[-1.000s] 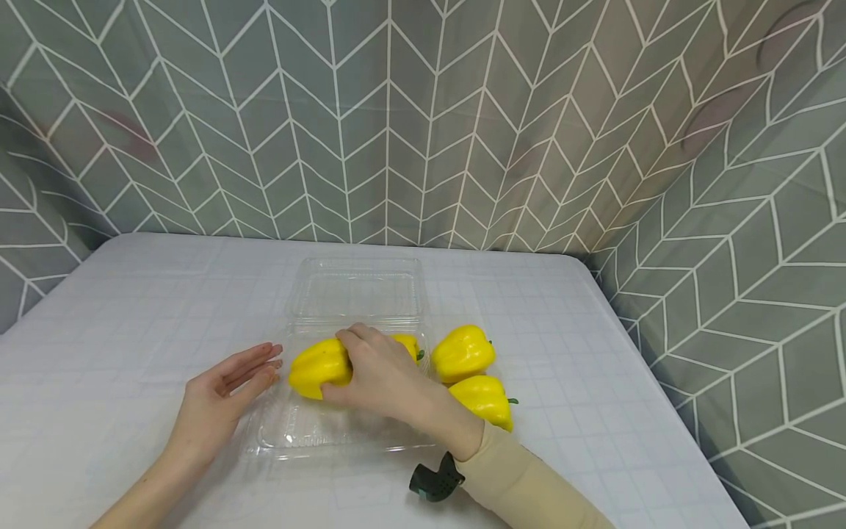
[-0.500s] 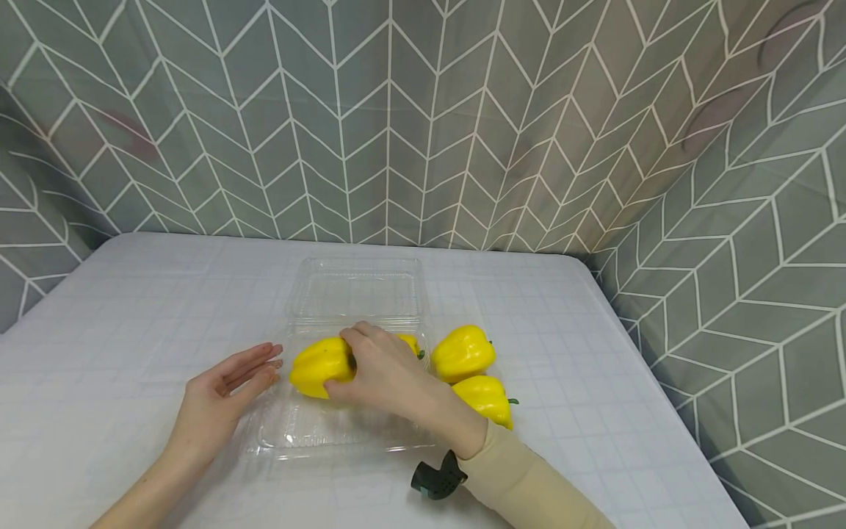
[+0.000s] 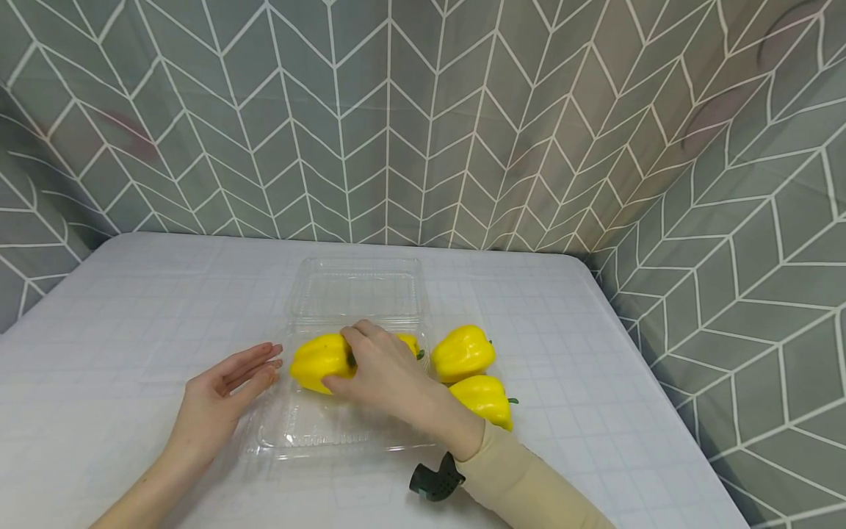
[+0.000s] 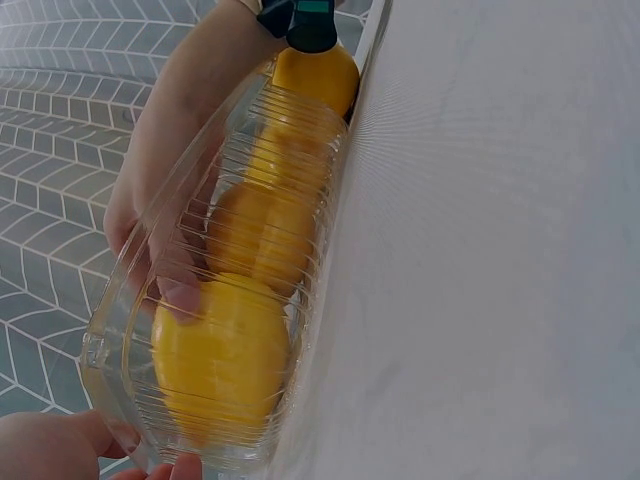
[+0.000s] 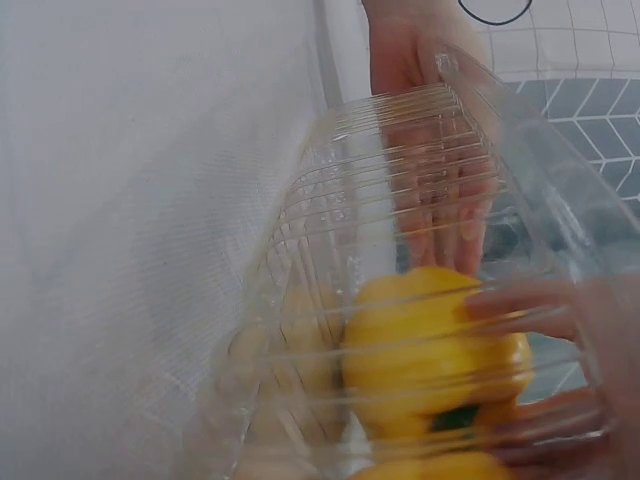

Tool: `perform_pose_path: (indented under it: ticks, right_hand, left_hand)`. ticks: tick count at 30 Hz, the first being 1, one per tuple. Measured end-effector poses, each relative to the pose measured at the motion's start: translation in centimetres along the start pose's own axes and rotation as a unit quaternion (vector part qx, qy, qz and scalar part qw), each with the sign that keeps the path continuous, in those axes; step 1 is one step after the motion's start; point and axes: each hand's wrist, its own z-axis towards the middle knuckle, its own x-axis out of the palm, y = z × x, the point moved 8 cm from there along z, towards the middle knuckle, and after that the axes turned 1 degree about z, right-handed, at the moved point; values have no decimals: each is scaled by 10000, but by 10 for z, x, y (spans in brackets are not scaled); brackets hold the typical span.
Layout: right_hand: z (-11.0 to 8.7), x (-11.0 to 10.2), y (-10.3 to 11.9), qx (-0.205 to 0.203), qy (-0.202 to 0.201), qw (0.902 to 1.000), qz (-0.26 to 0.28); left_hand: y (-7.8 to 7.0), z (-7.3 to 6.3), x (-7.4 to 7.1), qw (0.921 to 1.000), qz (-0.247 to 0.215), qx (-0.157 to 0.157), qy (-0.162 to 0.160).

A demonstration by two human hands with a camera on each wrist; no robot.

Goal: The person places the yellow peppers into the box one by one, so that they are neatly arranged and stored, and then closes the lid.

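Pinching a yellow pepper point(image 3: 320, 362) inside the clear container point(image 3: 340, 432), the right hand point(image 3: 386, 375) has hold of something I'd judge light, firm and slippery, best gripped across its sides, while the left hand point(image 3: 214, 388), fingers loosely extended, stands beside it.

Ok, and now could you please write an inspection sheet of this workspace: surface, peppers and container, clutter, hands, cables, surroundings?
Surface: table with white covering, faint grid lines.
Peppers and container: clear container, lid folded back; inside, held yellow pepper and second pepper, mostly hidden; right of it, farther loose pepper and nearer loose pepper.
Clutter: nothing seen.
Hands: right hand grips a pepper; left hand is beside the container's left edge, fingers relaxed.
Cables: nothing certain; thin dark loop at the right wrist view's top edge, unidentifiable.
Surroundings: grey curtain with white line pattern, behind and at both sides.
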Motion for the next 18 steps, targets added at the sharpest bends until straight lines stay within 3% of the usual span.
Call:
perform_pose_path:
  ticks: [18]
  right_hand:
    - [0,-2,0,-13,-75,10000,47]
  left_hand:
    - [2,1,0,9998,-199,-37,31]
